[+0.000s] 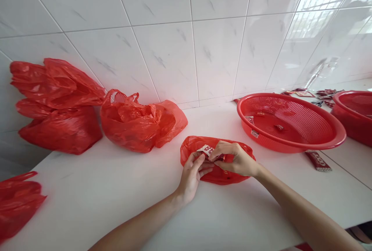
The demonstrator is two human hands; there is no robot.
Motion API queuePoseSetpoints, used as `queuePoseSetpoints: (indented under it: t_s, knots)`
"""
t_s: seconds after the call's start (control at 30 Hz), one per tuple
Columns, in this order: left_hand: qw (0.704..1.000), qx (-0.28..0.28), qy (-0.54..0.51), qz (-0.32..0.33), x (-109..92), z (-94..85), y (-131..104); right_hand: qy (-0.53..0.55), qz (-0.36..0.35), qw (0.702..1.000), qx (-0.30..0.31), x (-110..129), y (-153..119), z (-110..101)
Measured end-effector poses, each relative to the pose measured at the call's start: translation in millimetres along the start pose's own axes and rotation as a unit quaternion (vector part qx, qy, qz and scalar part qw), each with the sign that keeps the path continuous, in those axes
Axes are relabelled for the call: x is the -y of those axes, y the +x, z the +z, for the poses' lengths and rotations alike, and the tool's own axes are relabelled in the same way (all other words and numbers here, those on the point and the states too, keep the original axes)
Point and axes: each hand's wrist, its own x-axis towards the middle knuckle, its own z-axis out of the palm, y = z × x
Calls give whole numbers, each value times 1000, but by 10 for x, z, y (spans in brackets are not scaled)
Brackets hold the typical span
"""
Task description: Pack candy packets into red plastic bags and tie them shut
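A small red-and-white packet (207, 150) is held between my two hands, above an open red plastic bag (188, 144) lying on the white table. My left hand (190, 175) grips the packet from the left with thumb and fingers. From the right, my right hand (235, 160) pinches its other side, fingers bent together. My fingers cover part of the packet. Some red wrappers lie partly visible in the bag beneath my hands.
Right of the bag stands a red perforated basket (290, 142) with a few small packets; a second red basket (351, 121) is beyond it. A red packet (318, 161) lies in front. Filled red bags (130, 127) stand left, against the tiled wall (162, 57).
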Motion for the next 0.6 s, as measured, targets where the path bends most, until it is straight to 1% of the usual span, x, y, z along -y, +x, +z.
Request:
queuePoseSetpoints:
  t_s: [0.1, 0.17, 0.3, 0.37, 0.4, 0.47, 0.53, 0.6]
  knots:
    - [1000, -11, -6, 8, -33, -3, 27, -14, -27, 999, 30, 21, 11, -20]
    - [1000, -14, -9, 23, -38, -4, 31, -11, -16, 999, 32, 31, 17, -35]
    - [999, -26, 2, 42, -41, -5, 22, -8, 67, 998, -20, 26, 26, -49]
    - [998, -32, 22, 50, -47, -7, 12, -12, 112, 993, -33, 11, 29, -47]
    - [997, -34, 32, 54, -51, -8, 6, -9, 130, 991, -27, 2, 31, -44]
    - [996, -38, 52, 67, -59, -11, -2, 12, 148, 989, 7, -16, 33, -34]
    - [993, -42, 67, 85, -68, -15, -2, 46, 150, 987, 38, -27, 36, -16]
    - [991, -42, 74, 102, -83, -20, 6, 80, 152, 984, 44, -30, 39, 8]
